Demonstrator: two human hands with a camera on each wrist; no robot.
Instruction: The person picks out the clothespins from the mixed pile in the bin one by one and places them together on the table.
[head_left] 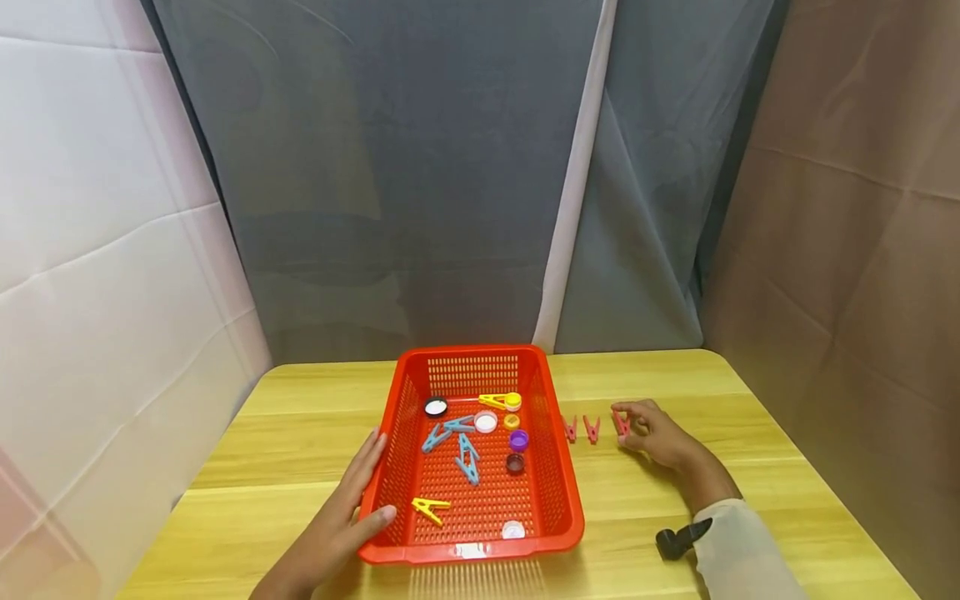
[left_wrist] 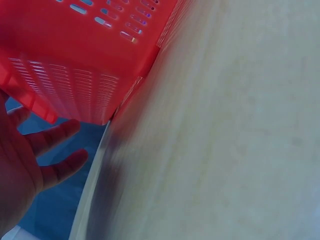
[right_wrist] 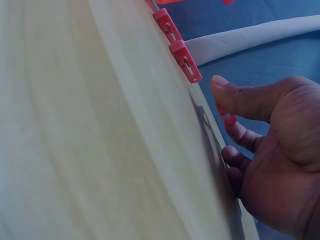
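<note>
On the table at the right, my right hand pinches a red clothespin between thumb and fingers. Two more red clothespins stand in a row to its left, beside the basket. My left hand rests at the left side of the red basket, its straight fingers along the outer wall and its thumb at the rim. In the left wrist view, three of its fingers spread out apart from the basket wall. Blue clothespins and a yellow clothespin lie inside the basket.
The basket also holds several bottle caps, among them a purple cap, a dark brown cap and a clear cap. A wooden table lies beneath everything. Grey curtain hangs behind its far edge, with cloth at both sides.
</note>
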